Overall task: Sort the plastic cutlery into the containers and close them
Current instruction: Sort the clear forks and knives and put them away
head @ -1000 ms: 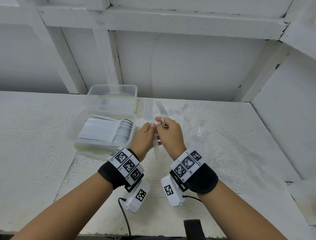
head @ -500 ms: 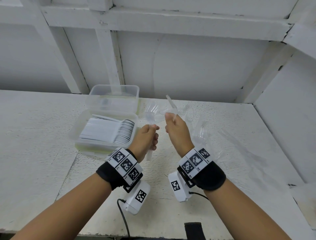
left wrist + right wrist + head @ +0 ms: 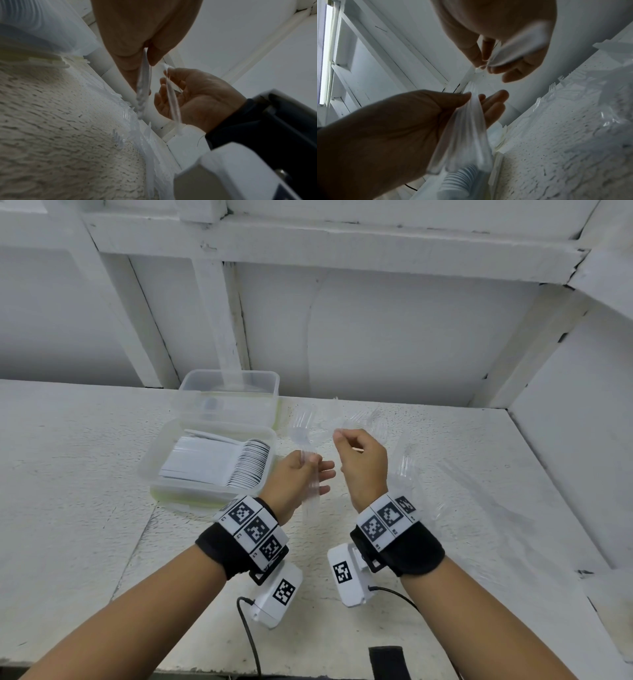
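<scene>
My left hand (image 3: 310, 470) grips a small bundle of clear plastic forks (image 3: 303, 436), tines up and handles hanging below the palm; the right wrist view shows the same bundle of forks (image 3: 467, 135) in the left hand (image 3: 402, 128). My right hand (image 3: 342, 440) pinches a single clear cutlery piece (image 3: 352, 422) just to the right, a short gap away from the bundle. In the left wrist view that clear cutlery piece (image 3: 171, 97) hangs from the right hand (image 3: 197, 97). An open container (image 3: 212, 487) holds stacked white spoons; a second open container (image 3: 229, 398) stands behind it.
Several loose clear forks and other cutlery (image 3: 428, 474) lie scattered on the white table (image 3: 68, 491) to the right of my hands. A white wall and beams close the back and right side. Cables run from the wrist cameras near the front edge.
One second ago both hands were together on the clear cutlery. They have pulled apart: the right hand moved right with one piece, the left keeps the bundle.
</scene>
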Action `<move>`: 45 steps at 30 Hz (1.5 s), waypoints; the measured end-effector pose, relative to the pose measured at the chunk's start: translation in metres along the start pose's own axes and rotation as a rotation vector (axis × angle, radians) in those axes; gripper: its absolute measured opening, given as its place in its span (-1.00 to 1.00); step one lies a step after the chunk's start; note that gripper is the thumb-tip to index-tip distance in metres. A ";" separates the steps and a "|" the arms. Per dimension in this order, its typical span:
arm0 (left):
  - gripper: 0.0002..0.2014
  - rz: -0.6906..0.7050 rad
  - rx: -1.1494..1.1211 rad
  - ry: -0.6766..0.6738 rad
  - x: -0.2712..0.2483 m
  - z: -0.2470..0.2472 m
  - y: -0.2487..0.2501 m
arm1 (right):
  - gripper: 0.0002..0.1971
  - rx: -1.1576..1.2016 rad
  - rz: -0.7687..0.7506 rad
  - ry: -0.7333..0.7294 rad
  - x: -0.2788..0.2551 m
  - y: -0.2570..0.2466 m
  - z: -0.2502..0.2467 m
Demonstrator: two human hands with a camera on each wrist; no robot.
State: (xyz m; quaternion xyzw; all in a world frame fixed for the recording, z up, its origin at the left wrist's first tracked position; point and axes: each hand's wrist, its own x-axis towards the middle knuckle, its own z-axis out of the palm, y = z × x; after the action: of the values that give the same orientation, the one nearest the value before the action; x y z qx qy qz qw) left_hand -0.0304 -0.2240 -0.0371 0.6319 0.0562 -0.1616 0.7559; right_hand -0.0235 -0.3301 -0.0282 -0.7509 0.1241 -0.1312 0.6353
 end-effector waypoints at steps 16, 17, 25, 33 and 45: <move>-0.66 -0.062 -0.047 -0.083 -0.003 -0.008 0.015 | -0.61 -0.009 0.165 -0.206 0.003 -0.007 0.013; -0.67 -0.084 -0.088 -0.105 -0.002 -0.010 0.018 | -0.67 -0.017 0.174 -0.223 0.003 -0.009 0.011; -0.83 -0.180 -0.204 -0.174 0.003 -0.023 0.034 | -0.65 -0.048 0.148 -0.348 0.006 -0.024 -0.001; -0.91 -0.022 -0.290 0.087 0.018 -0.026 0.038 | -0.51 -0.738 -0.332 -0.465 -0.006 -0.028 0.004; -0.83 -0.017 -0.324 0.112 0.040 -0.050 0.053 | -0.59 -1.047 -0.574 -0.508 0.019 -0.039 0.048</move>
State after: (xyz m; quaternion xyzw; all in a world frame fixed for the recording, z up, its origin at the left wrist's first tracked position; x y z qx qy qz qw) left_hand 0.0299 -0.1746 -0.0088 0.5092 0.1289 -0.1213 0.8422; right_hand 0.0123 -0.2867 0.0035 -0.9723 -0.1880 -0.0359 0.1343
